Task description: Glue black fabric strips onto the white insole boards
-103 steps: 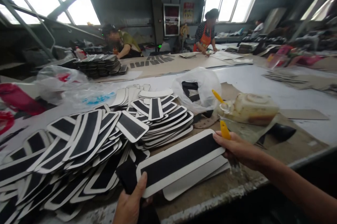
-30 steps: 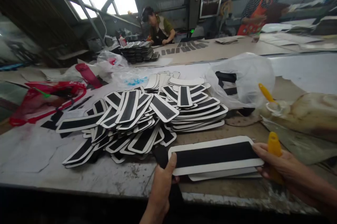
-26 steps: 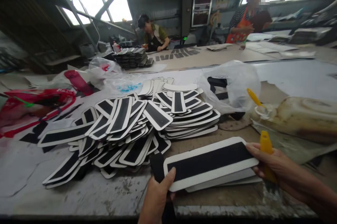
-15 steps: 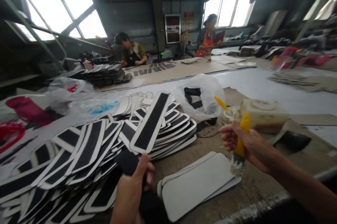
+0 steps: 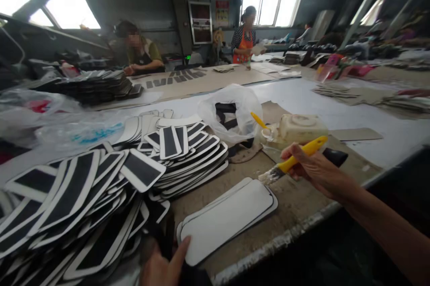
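My right hand (image 5: pixel 311 165) is closed around a yellow-handled brush (image 5: pixel 294 159), its bristles coated in white paste and tilted down to the left. Just below the bristles lies a small stack of white rounded panels (image 5: pixel 230 218) on the brown work surface. At the stack's near left end is my left hand (image 5: pixel 164 261), its thumb at the top panel's edge. Black strip-like material (image 5: pixel 166 234) shows about that hand, which looks closed on it; most fingers are hidden. To the left rises a big pile of white panels with black centre strips (image 5: pixel 77 192).
Behind the brush stands a cloudy plastic container (image 5: pixel 302 127) with a second yellow-handled tool (image 5: pixel 258 120). A clear bag (image 5: pixel 243 102) holds black pieces. Across the table are a seated person (image 5: pixel 143 50) and a standing person in an orange apron (image 5: pixel 247 37). The table edge (image 5: pixel 278 241) runs along the front right.
The black-striped panel by my left hand has left it, and the hand has come down to the white stack. My right hand has swung the brush from upright to slanted. The view has turned right.
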